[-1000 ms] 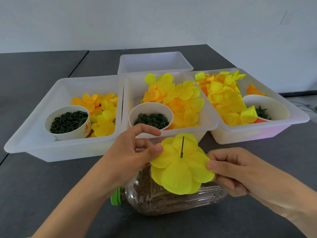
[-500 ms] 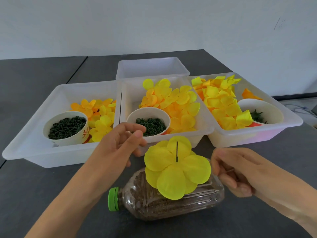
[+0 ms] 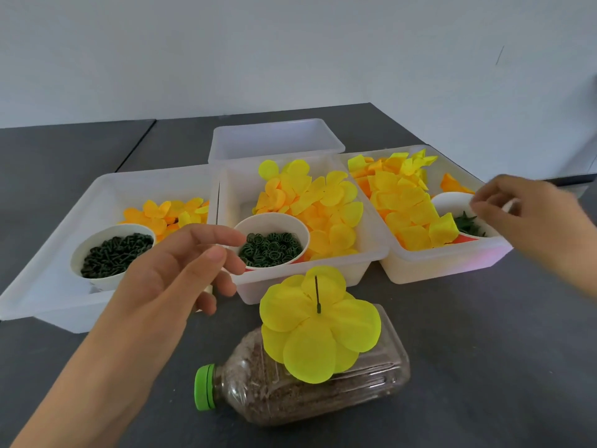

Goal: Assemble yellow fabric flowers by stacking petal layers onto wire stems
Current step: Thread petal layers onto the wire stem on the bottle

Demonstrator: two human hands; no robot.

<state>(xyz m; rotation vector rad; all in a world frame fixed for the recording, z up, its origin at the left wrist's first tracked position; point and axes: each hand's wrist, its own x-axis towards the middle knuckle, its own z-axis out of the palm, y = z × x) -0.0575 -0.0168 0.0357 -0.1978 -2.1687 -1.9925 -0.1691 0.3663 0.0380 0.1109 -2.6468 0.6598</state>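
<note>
The flower (image 3: 319, 321) stands in front of me on its wire stem (image 3: 317, 294), which is stuck upright into a bottle (image 3: 310, 383) lying on its side on the table (image 3: 484, 367). The bottle looks full of brown grit, heavy enough, I judge, to hold the stem steady so both my hands are free. The yellow petal layers sit low on the wire and its dark tip pokes out above them, leaving room for another piece.

My left hand (image 3: 181, 270) hovers near the cup of green rings (image 3: 271, 242) in the middle tray (image 3: 300, 279). Its fingers are loosely spread, thumb and forefinger apart, holding nothing. I think it is placed there to pick a ring.

My right hand (image 3: 529, 221) reaches over the right tray (image 3: 445, 266), above the white cup (image 3: 452, 202) with spiky green pieces (image 3: 468, 223). It is blurred, the fingers bent downward; I cannot tell whether they pinch anything.

Loose yellow and orange petals (image 3: 323, 202) are heaped in the trays behind the cups, so each layer's parts sit together within easy reach. The left tray (image 3: 58, 279) holds a cup of dark green pieces (image 3: 116, 253), and an empty-looking tray (image 3: 274, 140) stands at the back.
</note>
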